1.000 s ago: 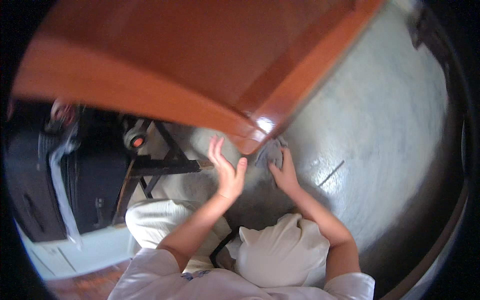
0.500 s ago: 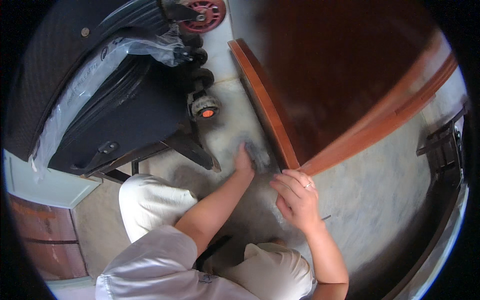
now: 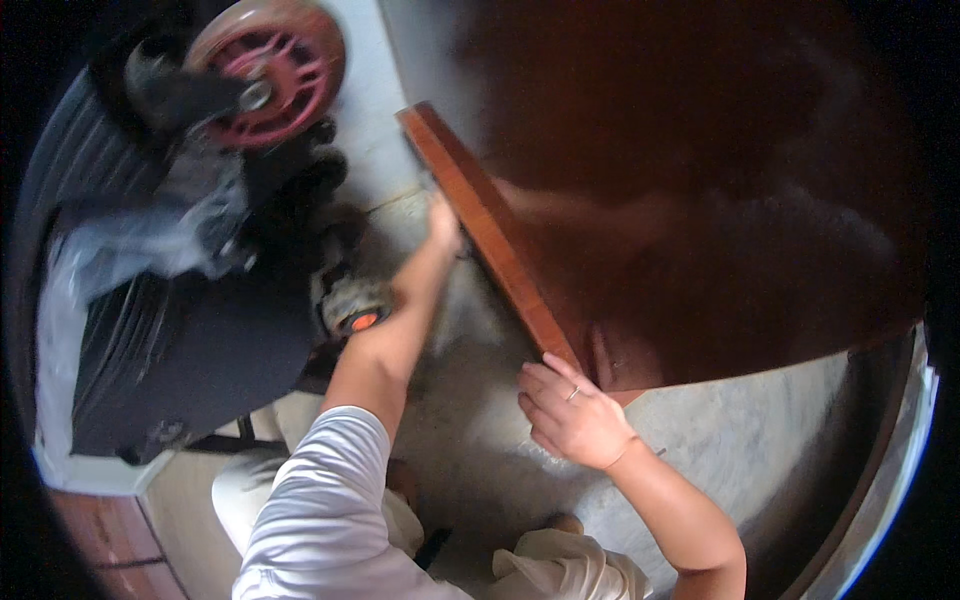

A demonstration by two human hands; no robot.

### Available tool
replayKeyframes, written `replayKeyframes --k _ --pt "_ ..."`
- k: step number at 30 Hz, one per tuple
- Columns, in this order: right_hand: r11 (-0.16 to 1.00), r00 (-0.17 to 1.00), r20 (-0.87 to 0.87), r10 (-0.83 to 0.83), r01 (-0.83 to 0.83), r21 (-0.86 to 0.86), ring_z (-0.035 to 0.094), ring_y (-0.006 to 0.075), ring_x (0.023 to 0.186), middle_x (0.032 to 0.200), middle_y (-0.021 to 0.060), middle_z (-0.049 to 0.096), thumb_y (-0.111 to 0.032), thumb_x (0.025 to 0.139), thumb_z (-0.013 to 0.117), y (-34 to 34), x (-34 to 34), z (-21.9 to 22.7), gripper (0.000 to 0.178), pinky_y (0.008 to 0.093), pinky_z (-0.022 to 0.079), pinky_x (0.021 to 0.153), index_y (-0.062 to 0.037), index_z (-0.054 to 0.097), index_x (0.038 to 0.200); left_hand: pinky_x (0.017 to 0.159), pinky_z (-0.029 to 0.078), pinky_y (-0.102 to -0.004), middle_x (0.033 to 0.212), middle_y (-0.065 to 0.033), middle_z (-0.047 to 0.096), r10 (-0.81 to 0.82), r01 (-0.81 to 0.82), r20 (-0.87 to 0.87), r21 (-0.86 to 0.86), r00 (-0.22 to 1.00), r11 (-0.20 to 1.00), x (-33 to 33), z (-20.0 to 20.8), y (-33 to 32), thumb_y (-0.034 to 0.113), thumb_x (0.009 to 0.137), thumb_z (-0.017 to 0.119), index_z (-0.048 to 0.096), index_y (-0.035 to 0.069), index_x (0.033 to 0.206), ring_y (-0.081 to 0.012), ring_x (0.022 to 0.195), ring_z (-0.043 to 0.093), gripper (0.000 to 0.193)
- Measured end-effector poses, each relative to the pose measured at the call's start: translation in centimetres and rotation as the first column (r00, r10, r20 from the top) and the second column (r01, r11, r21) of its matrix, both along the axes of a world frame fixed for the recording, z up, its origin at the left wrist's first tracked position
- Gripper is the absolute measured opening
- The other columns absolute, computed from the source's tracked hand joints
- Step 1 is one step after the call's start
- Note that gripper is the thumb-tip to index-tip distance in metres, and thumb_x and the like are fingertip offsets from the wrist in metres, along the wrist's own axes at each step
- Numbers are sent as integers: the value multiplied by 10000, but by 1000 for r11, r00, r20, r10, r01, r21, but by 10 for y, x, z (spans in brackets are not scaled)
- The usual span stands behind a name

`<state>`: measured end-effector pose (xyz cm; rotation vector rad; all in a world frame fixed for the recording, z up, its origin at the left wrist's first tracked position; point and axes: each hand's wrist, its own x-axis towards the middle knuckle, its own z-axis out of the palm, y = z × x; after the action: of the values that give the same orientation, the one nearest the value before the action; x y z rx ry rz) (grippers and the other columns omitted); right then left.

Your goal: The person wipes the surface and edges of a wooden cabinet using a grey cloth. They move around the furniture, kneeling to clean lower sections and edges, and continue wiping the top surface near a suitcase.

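A large, glossy dark-brown wooden panel [image 3: 680,270] with a lighter orange-brown edge [image 3: 490,235] fills the right and upper part of the view. My right hand [image 3: 578,415], with a ring on one finger, is closed at the panel's near corner, its fingers bent against the edge. Farther off, my left hand [image 3: 445,225] reaches along the left side of that edge and appears to touch it from below. Blur and the edge hide its fingers, so its grip does not show.
Close to my left arm stands a black suitcase [image 3: 200,350] partly wrapped in clear plastic [image 3: 65,330], with an orange-centred caster [image 3: 362,308]. A large red-spoked wheel [image 3: 270,80] juts out above it. The grey floor [image 3: 720,440] shows below the panel.
My left hand has moved farther forward, up along the panel's edge. My right hand stays at the near corner, its fingers now more curled against it. The whole view has shifted, bringing the red wheel closer.
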<state>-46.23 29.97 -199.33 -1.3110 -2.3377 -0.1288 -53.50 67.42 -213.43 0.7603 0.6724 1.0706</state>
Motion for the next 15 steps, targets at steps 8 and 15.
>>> replayKeyframes --k 8,15 --pt "994 998 -4 -56 56 -95 594 278 1079 1009 128 635 -202 648 684 -4 7 4 352 456 427 1079 8 653 929 1044 390 -481 1338 -135 460 -20 18 57 28 998 999 25 -77 15 532 1010 323 314 102 1409 -306 1225 471 587" --pt "996 999 -51 8 -13 -90 587 297 1077 1001 151 623 -216 611 673 -3 1 -2 385 467 413 1089 19 644 914 1146 256 -475 1540 -119 272 -198 284 386 -177 901 942 20 -206 -88 572 986 346 124 146 1539 -323 1364 329 732"
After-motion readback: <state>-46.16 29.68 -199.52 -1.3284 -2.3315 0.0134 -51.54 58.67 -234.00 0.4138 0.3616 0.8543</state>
